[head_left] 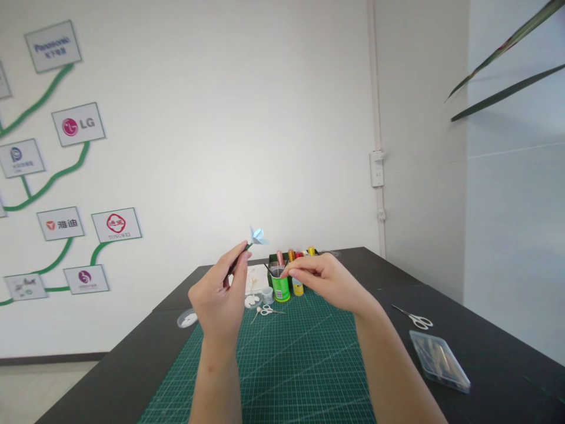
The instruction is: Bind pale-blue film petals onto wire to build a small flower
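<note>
My left hand (223,288) is raised above the cutting mat, thumb and fingers closed round a slim dark shaft (237,262). At the shaft's upper end sits a small light blue flower (258,236) with pointed petals; whether the shaft is its stem or a tool is unclear. Level with it on the right, my right hand (324,277) has thumb and forefinger pinched together, apart from the flower. What the pinch holds, if anything, is too small to make out. Behind those fingertips stands a green can (281,287) with dark-handled tools in it.
A green cutting mat (300,359) covers the middle of the black table (397,365). Small scissors (267,310), a white jar (267,294), a yellow-labelled bottle (298,287) and thread spools (291,255) stand farther back. On the right lie scissors (417,320) and a clear box (439,359); a dish (188,318) sits left.
</note>
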`<state>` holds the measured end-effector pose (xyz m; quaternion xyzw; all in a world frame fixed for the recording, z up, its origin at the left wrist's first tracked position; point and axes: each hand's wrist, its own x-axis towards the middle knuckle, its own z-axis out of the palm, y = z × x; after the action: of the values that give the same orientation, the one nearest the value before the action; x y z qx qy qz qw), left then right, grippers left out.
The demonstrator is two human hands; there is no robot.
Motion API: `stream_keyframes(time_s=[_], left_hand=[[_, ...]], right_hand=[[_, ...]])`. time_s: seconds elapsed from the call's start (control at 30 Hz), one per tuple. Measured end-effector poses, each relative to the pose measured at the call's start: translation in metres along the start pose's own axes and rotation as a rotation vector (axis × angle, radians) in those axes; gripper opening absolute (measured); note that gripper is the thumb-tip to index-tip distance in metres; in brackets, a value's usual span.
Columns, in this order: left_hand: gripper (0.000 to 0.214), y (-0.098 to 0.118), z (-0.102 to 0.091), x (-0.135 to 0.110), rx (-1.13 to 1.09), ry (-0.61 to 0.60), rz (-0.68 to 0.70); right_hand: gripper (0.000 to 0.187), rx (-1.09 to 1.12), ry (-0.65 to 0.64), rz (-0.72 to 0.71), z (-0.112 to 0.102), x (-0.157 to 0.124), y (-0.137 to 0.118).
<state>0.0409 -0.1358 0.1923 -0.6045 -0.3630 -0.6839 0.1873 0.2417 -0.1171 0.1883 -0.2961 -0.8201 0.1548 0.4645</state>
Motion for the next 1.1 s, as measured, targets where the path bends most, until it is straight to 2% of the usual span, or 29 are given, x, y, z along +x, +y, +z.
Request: stream_keyframes(time_s=[0.2,0.53,0.6,0.67,0.77,0.83,0.97,1.1], left_hand=[[0.026,-0.001,0.000,0.003,-0.037,-0.091,-0.084],[0.023,-0.009,-0.003,0.007,-0.025,-0.190,-0.096],[0.023,-0.011,-0.004,0.009,0.000,-0.279,-0.115],[0.023,-0.012,-0.004,0.011,0.040,-0.427,-0.111],[0.023,-0.007,0.000,0.011,0.077,-0.686,-0.034],[0.022,-0.001,0.003,0.009,0.075,-0.805,0.032],[0.021,0.009,0.007,0.001,0.068,-0.928,0.099],[0.020,0.013,0.003,-0.003,0.012,-1.011,0.116]], right_hand=[[0.031,0.049,-0.046,-0.064,-0.004,-0.005,-0.009],[0.027,0.035,-0.081,-0.007,-0.008,-0.008,-0.021],[0.027,0.048,-0.077,-0.017,-0.009,-0.009,-0.022],[0.028,0.068,-0.078,-0.038,-0.010,-0.010,-0.022],[0.030,0.113,-0.043,-0.066,-0.009,-0.012,-0.020],[0.031,0.145,-0.003,-0.068,-0.008,-0.011,-0.018],[0.030,0.214,0.073,-0.031,-0.005,-0.007,-0.013],[0.026,0.217,0.144,-0.005,-0.004,-0.003,-0.009]])
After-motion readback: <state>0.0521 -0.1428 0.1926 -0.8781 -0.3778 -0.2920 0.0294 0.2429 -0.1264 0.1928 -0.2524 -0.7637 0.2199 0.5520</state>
